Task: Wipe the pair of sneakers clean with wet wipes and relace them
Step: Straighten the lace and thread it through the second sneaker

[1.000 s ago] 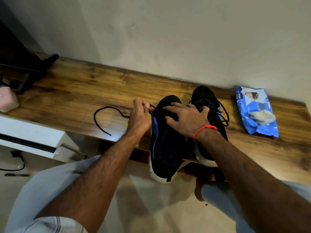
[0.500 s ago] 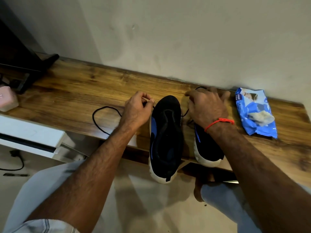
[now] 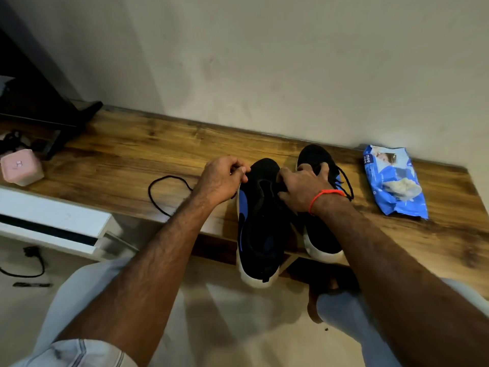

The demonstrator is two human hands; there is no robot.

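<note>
Relacing is underway: we are pinching the black lace (image 3: 169,193) with our left hand (image 3: 221,178) beside the near sneaker (image 3: 260,223), which is lying unlaced on the wooden bench (image 3: 119,165). Our right hand (image 3: 301,189) is resting curled across both shoes, fingers hooking the laced far sneaker (image 3: 315,154). Wipes pack (image 3: 394,181) is lying nearby.

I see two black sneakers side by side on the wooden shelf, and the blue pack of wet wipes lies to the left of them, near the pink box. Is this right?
Not quite. In the head view the blue pack of wet wipes lies to the right of the two black sneakers, far from the pink box, which sits at the left end of the wooden shelf. The rest is right.
</note>
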